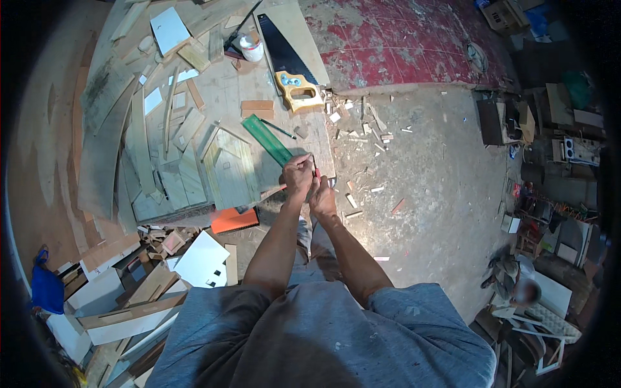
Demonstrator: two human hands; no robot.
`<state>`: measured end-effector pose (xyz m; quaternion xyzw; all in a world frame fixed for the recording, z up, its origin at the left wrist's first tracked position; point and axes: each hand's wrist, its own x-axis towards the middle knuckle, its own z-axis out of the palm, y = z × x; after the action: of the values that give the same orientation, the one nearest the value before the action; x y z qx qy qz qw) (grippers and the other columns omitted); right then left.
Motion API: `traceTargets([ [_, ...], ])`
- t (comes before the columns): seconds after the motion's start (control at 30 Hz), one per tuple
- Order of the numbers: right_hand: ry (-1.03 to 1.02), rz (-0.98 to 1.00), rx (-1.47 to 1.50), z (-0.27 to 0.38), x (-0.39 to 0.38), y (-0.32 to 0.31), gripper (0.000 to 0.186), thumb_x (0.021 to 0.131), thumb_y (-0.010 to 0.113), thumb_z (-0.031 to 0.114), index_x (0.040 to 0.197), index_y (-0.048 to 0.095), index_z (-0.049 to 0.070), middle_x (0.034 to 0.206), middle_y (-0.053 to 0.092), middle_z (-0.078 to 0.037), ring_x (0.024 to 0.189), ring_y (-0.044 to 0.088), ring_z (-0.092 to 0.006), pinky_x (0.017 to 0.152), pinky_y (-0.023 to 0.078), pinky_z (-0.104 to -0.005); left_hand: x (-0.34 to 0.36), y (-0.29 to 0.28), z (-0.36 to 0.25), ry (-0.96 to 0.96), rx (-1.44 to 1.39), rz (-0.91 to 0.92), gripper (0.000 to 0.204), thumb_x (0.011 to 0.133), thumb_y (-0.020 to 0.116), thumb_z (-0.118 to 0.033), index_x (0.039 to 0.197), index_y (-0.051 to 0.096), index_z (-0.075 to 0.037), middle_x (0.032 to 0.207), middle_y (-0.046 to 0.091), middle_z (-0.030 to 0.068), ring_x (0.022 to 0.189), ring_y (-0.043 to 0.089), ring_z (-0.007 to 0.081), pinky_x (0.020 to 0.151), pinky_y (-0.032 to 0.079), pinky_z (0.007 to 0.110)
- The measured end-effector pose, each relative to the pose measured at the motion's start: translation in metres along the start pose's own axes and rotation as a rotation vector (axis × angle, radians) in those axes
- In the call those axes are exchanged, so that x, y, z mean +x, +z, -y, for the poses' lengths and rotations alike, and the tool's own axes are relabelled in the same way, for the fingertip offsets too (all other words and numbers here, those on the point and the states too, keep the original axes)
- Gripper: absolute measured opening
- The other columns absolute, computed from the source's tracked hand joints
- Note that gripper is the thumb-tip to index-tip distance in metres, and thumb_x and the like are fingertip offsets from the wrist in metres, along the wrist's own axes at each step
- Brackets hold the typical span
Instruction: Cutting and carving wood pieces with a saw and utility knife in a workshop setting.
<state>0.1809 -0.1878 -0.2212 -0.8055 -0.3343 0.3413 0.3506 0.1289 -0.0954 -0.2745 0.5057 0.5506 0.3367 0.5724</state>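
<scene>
Okay, right hand point(322, 199) closed round a red tool point(317, 173), long axis pointing away from body; left hand point(297, 174) curled just left, grip unclear. Beyond, green ruler point(267, 139) slants up-left, left hand nearer.

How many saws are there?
1 that I can see. The saw lies past the green strip, right of the white tub, its yellow handle toward the person. Others could be hidden in the clutter.
</scene>
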Motion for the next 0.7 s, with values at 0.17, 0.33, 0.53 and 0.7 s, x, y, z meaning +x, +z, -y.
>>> traceTargets([
  [0.17, -0.009, -0.049, -0.066, -0.011, 0.004, 0.002, 0.028, 0.103, 0.041, 0.029, 0.105, 0.046, 0.001, 0.080, 0.060, -0.037, 0.080, 0.059, -0.0565, 0.061, 0.045, -0.0601, -0.002, 0.010, -0.002, 0.021, -0.067, 0.019, 0.024, 0.091, 0.063, -0.004, 0.111, 0.068, 0.007, 0.091, 0.071, 0.0081, 0.078, 0.062, 0.0094, 0.068, 0.050, 0.023],
  [0.33, 0.032, 0.026, -0.042, 0.022, -0.001, -0.004, 0.031, 0.102, 0.044, 0.027, 0.098, 0.048, -0.003, 0.080, 0.061, -0.036, 0.081, 0.061, -0.0541, 0.063, 0.047, -0.0586, 0.004, -0.005, 0.004, 0.012, -0.055, -0.023, 0.023, 0.092, 0.064, -0.007, 0.111, 0.068, 0.006, 0.088, 0.070, 0.0059, 0.073, 0.060, 0.0083, 0.064, 0.049, 0.024],
  [0.53, 0.004, -0.005, -0.115, 0.003, 0.000, 0.000, 0.046, 0.102, 0.044, 0.034, 0.091, 0.059, -0.008, 0.082, 0.063, -0.034, 0.086, 0.063, -0.0514, 0.068, 0.049, -0.0515, -0.013, -0.002, -0.018, -0.072, -0.122, -0.008, 0.022, 0.091, 0.065, -0.010, 0.109, 0.071, 0.002, 0.083, 0.069, 0.0038, 0.067, 0.059, 0.0080, 0.060, 0.048, 0.024],
  [0.7, 0.053, -0.082, -0.045, -0.022, 0.008, -0.002, 0.044, 0.102, 0.045, 0.030, 0.087, 0.061, -0.008, 0.078, 0.062, -0.035, 0.077, 0.062, -0.0520, 0.064, 0.047, -0.0525, -0.018, 0.012, -0.046, -0.075, 0.011, 0.019, 0.021, 0.090, 0.066, -0.011, 0.105, 0.072, 0.003, 0.084, 0.069, 0.0063, 0.070, 0.060, 0.0112, 0.064, 0.050, 0.026],
])
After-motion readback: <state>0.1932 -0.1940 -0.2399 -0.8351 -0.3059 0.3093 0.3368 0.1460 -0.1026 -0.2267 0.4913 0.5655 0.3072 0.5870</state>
